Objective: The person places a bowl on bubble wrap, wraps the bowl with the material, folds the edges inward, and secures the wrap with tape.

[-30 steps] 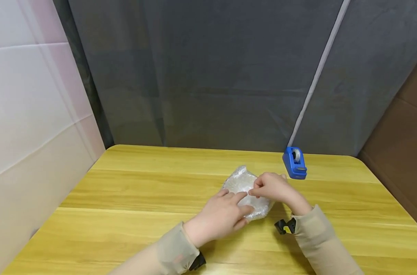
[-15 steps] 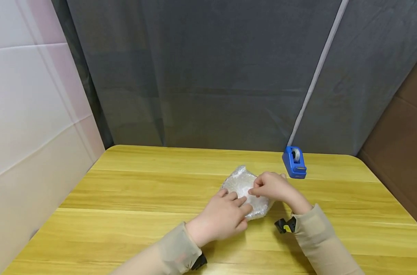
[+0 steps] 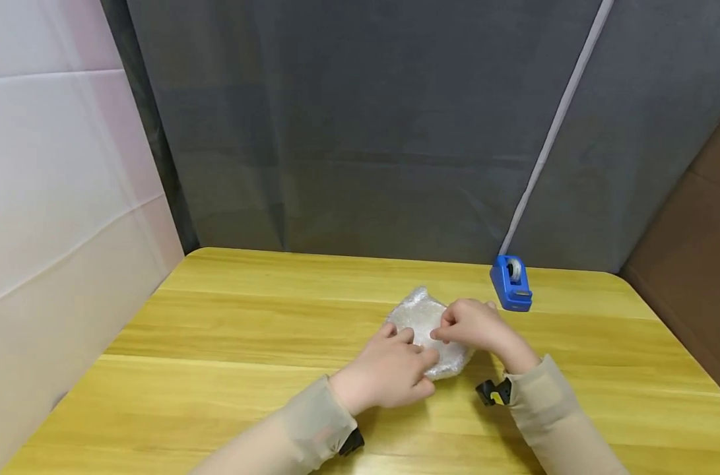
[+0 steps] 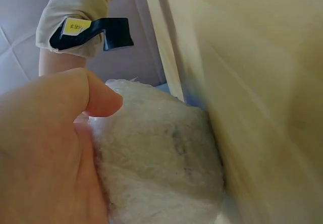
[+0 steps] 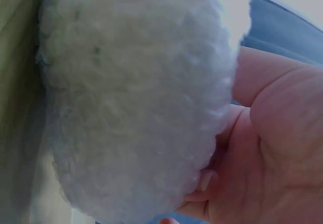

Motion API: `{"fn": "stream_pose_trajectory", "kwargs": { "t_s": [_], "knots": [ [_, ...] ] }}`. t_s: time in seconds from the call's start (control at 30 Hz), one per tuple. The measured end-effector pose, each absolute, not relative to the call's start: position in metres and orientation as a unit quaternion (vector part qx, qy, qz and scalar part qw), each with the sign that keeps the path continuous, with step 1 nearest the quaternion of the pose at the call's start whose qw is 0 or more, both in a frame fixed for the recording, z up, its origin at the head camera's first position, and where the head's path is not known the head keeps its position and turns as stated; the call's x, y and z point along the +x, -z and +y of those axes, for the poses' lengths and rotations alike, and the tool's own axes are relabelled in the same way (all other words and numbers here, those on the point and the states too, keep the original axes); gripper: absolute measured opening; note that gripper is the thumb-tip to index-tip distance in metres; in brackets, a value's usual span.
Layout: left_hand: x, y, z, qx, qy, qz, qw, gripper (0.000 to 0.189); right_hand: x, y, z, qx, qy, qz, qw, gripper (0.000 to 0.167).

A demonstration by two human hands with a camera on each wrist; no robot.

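A bundle of clear bubble wrap (image 3: 416,318) lies on the wooden table, its contents hidden under the layers. Over its near left part my left hand (image 3: 392,375) rests with spread, slightly bent fingers touching the top. My right hand (image 3: 477,324) comes from the right, its index finger and thumb pinched together at the middle of the wrap. The left wrist view has the left thumb (image 4: 103,100) beside the wrapped bundle (image 4: 156,158). In the right wrist view, the bundle's puffy side (image 5: 136,103) covers part of the right hand (image 5: 282,153).
A blue tape dispenser (image 3: 511,287) with a roll in it stands behind the right hand, near the table's back edge. Dark grey cloth (image 3: 360,132) hangs behind the table (image 3: 217,389), with a white panel (image 3: 68,185) at left and a brown one (image 3: 692,218) at right.
My left hand's fingers have drawn back a little from the middle of the bundle toward its near edge. The right hand stays at the same spot on the wrap.
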State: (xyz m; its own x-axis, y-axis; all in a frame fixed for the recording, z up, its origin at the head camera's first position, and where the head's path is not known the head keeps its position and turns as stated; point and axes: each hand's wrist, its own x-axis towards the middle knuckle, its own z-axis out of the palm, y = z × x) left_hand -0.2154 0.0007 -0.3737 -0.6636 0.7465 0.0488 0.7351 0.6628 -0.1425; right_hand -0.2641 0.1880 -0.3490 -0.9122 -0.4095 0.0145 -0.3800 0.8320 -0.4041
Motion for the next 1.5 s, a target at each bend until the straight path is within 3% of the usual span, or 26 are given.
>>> {"fn": "stream_pose_trajectory", "kwargs": {
  "t_s": [0.2,0.53,0.9,1.13,1.37,1.5],
  "knots": [
    [-0.216,0.372,0.004,-0.395,-0.051,-0.917,0.027,0.028,-0.266,0.343,0.179,-0.181,0.129,0.974,0.040,0.041],
    [-0.217,0.378,0.007,-0.393,-0.047,-0.918,0.037,0.033,-0.273,0.348,0.168,-0.157,-0.010,0.988,0.012,0.041],
    [-0.220,0.377,0.010,-0.385,-0.051,-0.920,0.049,0.041,-0.276,0.353,0.162,-0.187,-0.108,0.976,-0.037,0.045],
    [-0.223,0.379,0.015,-0.383,-0.055,-0.921,0.052,0.040,-0.278,0.355,0.170,-0.171,-0.099,0.980,-0.032,0.047],
    [-0.225,0.382,0.016,-0.387,-0.046,-0.920,0.040,0.051,-0.277,0.350,0.183,-0.175,-0.098,0.979,-0.037,0.047],
    [-0.227,0.382,0.016,-0.382,-0.051,-0.922,0.042,0.054,-0.282,0.342,0.189,-0.145,-0.092,0.985,0.002,0.054]
  ]
}}
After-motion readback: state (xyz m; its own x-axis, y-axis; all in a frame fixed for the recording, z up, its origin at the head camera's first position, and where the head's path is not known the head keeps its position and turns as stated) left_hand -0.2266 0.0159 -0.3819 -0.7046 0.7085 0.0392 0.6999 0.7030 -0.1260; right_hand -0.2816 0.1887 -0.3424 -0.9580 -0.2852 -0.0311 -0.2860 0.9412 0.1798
